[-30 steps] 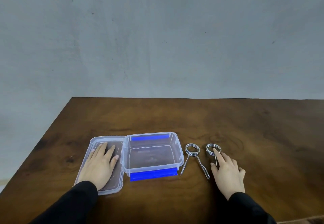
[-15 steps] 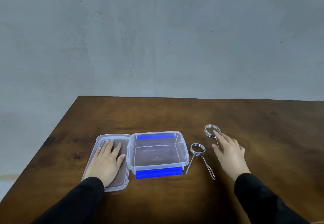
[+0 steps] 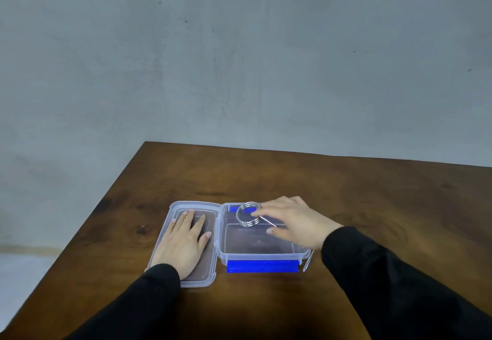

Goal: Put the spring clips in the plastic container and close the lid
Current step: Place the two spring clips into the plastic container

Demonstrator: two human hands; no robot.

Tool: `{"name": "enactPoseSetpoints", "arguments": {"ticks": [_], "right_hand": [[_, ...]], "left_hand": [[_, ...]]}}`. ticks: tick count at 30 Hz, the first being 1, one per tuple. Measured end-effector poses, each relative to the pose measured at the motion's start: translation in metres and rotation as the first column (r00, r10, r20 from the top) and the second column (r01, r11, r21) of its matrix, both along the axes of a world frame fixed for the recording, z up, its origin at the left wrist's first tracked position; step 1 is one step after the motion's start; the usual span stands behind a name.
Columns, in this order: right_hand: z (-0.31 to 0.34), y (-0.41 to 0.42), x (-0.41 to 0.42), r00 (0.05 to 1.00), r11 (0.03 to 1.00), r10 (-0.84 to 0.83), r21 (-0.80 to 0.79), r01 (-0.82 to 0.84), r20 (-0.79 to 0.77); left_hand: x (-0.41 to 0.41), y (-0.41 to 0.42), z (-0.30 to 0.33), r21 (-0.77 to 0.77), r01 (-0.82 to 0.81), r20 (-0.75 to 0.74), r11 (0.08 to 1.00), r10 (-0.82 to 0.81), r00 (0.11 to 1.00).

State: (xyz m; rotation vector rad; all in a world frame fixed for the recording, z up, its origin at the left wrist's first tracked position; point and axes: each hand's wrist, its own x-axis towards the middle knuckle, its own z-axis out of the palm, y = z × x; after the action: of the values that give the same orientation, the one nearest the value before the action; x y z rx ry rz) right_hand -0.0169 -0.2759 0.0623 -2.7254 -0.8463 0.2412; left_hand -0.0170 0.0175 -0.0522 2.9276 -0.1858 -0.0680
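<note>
Spring clip, the shiny metal one with the coiled ring and two thin wire legs [image 3: 249, 217], is hanging in the air over the open clear plastic container with blue latches [image 3: 262, 253], up toward its far end, ring tipped up so you're looking partly through it. The right hand [image 3: 298, 222] is reaching over the box and pinching the clip by its wire legs between thumb and fingers, so that grip is narrow and holding the clip. The left hand [image 3: 183, 244] is lying flat, fingers spread, palm down on the clear plastic lid [image 3: 210, 277], which is sitting open on the brown wooden table [image 3: 372, 201] right against the container's left side; it's pressing, not gripping anything. Just past the container's near right corner a thin metal leg tip of a second spring clip [image 3: 306, 265] is poking out on the table, the rest is hidden behind the right arm's black sleeve [image 3: 386, 286]. The box itself is looking empty inside.
</note>
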Motion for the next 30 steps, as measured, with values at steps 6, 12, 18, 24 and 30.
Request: {"name": "enactPoseSetpoints", "arguments": {"ticks": [6,12,18,24,30], "right_hand": [[-0.026,0.024,0.012,0.991,0.983,0.114,-0.135,-0.122,-0.068],[-0.037,0.03,0.015,0.982,0.97,0.153,-0.173,-0.17,-0.11],[-0.044,0.034,0.019,0.976,0.969,0.169,-0.158,-0.19,-0.136],[-0.049,0.036,0.021,0.978,0.981,0.12,-0.131,-0.143,-0.171],[-0.054,0.036,0.021,0.985,0.988,0.099,-0.104,-0.115,-0.142]], "left_hand": [[0.001,0.001,-0.002,0.007,0.009,0.01,1.0,-0.009,1.0],[0.001,0.001,-0.002,0.008,0.01,0.017,1.0,-0.01,1.0],[0.001,0.001,-0.004,0.022,-0.01,0.02,1.0,0.01,1.0],[0.001,-0.001,-0.002,0.028,-0.014,0.017,1.0,0.014,1.0],[0.001,-0.002,-0.002,0.036,-0.023,0.016,0.999,0.023,1.0]]}}
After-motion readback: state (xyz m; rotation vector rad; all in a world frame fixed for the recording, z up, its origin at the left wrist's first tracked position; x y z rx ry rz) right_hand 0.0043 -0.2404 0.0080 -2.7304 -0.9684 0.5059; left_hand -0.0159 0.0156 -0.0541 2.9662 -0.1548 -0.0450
